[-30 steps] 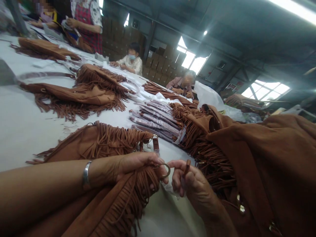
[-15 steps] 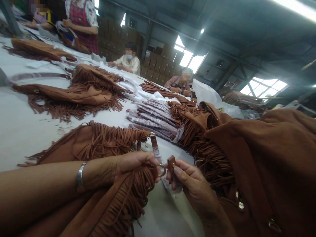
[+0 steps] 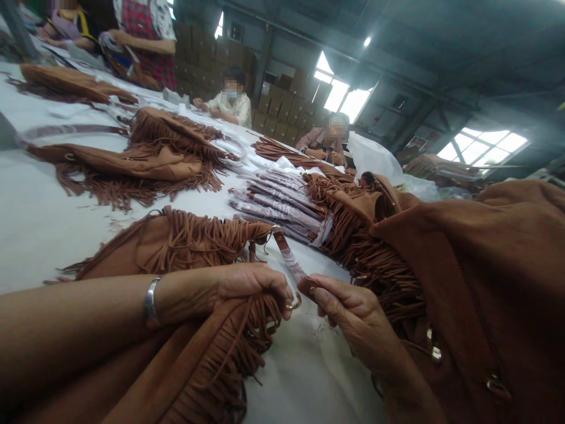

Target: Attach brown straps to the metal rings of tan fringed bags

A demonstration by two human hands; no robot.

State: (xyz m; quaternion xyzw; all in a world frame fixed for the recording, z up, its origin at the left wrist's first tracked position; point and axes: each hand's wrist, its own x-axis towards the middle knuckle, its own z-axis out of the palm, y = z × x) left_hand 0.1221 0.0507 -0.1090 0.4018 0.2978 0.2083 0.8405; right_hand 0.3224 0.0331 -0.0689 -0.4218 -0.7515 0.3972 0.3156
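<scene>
My left hand [image 3: 258, 285] is closed on the edge of a brown fringed bag [image 3: 198, 359], where a gold metal ring [image 3: 295, 302] sticks out past the fingertips. Between the thumb and fingers of my right hand [image 3: 353, 309] is the end of a brown leather strap [image 3: 308, 286] with a small gold stud. The strap's other end, partly wrapped in clear plastic, meets a second metal fitting on the bag's far side, near more fringe [image 3: 194, 238]. Strap end and ring are close together but apart.
Plastic-wrapped straps [image 3: 278, 203] lie stacked ahead. Large brown bags [image 3: 498, 253] with fringe and gold hardware are heaped on the right. More fringed bags [image 3: 132, 162] lie at the left of the white table [image 3: 35, 229]. Several people sit or stand along its far side.
My right hand has tilted the strap end over, from upright to pointing leftward. The ring by my left hand has turned and shows more edge-on. The view has shifted slightly.
</scene>
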